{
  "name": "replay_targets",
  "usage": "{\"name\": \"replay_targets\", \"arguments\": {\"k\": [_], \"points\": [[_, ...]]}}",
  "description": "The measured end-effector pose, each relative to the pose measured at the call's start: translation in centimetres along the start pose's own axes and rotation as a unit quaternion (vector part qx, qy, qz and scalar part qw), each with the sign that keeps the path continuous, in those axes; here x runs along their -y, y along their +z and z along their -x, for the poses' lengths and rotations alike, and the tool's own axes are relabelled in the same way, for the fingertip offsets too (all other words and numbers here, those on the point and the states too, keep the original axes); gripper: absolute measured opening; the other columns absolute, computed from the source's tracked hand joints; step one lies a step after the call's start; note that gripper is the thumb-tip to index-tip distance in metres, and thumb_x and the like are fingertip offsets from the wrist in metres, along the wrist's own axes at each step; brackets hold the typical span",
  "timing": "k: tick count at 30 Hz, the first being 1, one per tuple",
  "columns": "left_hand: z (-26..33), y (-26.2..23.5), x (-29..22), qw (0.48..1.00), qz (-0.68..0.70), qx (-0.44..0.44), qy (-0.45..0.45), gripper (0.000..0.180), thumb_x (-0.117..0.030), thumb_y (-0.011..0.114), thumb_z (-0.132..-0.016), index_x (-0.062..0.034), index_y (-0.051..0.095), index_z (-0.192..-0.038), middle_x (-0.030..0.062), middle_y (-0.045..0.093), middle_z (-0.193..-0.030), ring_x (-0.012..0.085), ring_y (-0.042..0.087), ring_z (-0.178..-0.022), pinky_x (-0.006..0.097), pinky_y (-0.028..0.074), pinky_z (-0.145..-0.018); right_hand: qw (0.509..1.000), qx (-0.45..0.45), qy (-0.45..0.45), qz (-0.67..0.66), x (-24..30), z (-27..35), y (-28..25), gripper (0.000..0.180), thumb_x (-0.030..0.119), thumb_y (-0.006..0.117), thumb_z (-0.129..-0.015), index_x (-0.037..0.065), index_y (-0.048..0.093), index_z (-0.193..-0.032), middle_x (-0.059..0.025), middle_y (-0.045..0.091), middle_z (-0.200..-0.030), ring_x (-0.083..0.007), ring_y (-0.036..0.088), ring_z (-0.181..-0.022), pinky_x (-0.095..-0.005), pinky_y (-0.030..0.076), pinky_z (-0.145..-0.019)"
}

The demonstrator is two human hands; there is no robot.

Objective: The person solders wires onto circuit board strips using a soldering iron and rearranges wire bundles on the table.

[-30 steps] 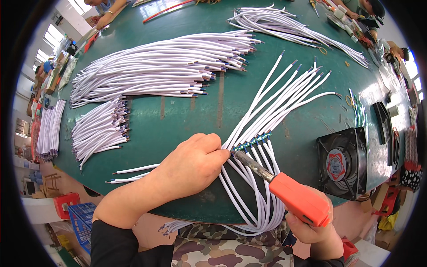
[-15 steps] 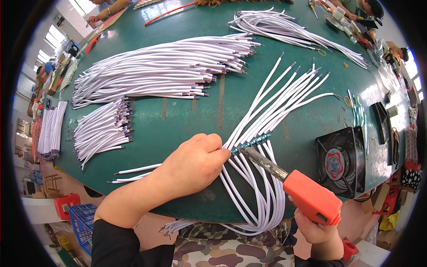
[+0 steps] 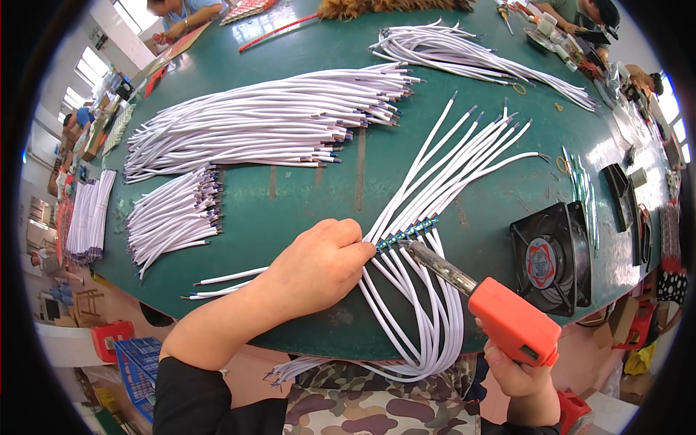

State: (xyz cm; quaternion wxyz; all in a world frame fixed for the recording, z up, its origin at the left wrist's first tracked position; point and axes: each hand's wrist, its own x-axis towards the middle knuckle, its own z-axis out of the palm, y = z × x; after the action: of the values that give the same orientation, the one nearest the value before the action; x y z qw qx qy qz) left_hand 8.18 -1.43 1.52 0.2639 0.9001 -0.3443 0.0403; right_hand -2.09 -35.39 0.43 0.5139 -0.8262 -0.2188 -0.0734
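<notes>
A row of small green-blue joints (image 3: 407,233) sits near the front of the green table (image 3: 304,203), where thin white wires (image 3: 406,290) meet. The left hand (image 3: 319,264) pinches the row tight at its end. The right hand (image 3: 518,377) grips an orange soldering gun (image 3: 507,322), its metal tip touching the row. The big smooth wire piles (image 3: 268,119) behind look untouched, so I think lots of work is left.

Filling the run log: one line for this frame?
left hand: pinning white cables | right hand: orange soldering gun, tip at cable joints | black fan beside
</notes>
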Motion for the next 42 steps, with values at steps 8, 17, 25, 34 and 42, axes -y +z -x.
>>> {"name": "replay_targets", "arguments": {"k": [8,17,25,34,42], "points": [[-0.1,0.2,0.2,1.0,-0.003,-0.008,0.008,0.025,0.003,0.07,-0.077,-0.0011,0.07,-0.101,0.0111,0.061,-0.09,0.0318,0.061,-0.082,0.042,0.052,-0.073,1.0,-0.006,-0.008,0.005,0.8,0.1,0.0,0.049,0.007,0.079,-0.072,-0.003,0.065,-0.119,-0.0211,0.068,-0.119,-0.0294,0.073,-0.091,-0.0369,0.058,-0.079],[1.4,-0.5,-0.1,0.998,-0.057,-0.038,-0.008,0.034,-0.003,0.069,-0.079,-0.0034,0.068,-0.113,0.0099,0.062,-0.094,0.0308,0.062,-0.084,0.042,0.054,-0.074,0.974,-0.1,0.173,-0.108,0.9,3.3,-0.3,0.049,-0.001,0.066,-0.083,-0.007,0.055,-0.131,-0.0193,0.072,-0.111,-0.015,0.066,-0.076,-0.0296,0.055,-0.066],[9.0,-6.4,0.4,0.988,-0.066,-0.013,-0.137,0.025,-0.011,0.069,-0.086,-0.0062,0.068,-0.111,0.0099,0.064,-0.092,0.0316,0.066,-0.085,0.043,0.055,-0.076,0.98,0.01,0.103,-0.167,2.1,-0.2,-0.7,0.046,-0.008,0.062,-0.088,-0.009,0.052,-0.133,-0.0232,0.069,-0.117,-0.0097,0.058,-0.061,-0.0231,0.047,-0.053],[17.8,-11.5,8.5,0.915,-0.31,0.002,-0.258,0.021,-0.006,0.07,-0.081,-0.0072,0.069,-0.102,0.0089,0.064,-0.093,0.0333,0.064,-0.092,0.044,0.054,-0.081,0.983,0.013,0.112,-0.143,2.3,-0.6,-0.5,0.056,-0.011,0.062,-0.086,-0.005,0.047,-0.14,-0.0249,0.069,-0.119,-0.0096,0.058,-0.06,-0.0224,0.047,-0.052],[16.4,-11.4,9.2,0.937,-0.316,0.069,-0.132,0.027,-0.002,0.07,-0.077,-0.0061,0.069,-0.104,0.0105,0.063,-0.094,0.0304,0.064,-0.091,0.04,0.054,-0.08,0.98,0.012,0.105,-0.17,2.5,-0.6,-0.1,0.057,-0.01,0.065,-0.088,-0.003,0.047,-0.141,-0.0254,0.067,-0.123,-0.0098,0.06,-0.064,-0.0224,0.048,-0.054]]}}
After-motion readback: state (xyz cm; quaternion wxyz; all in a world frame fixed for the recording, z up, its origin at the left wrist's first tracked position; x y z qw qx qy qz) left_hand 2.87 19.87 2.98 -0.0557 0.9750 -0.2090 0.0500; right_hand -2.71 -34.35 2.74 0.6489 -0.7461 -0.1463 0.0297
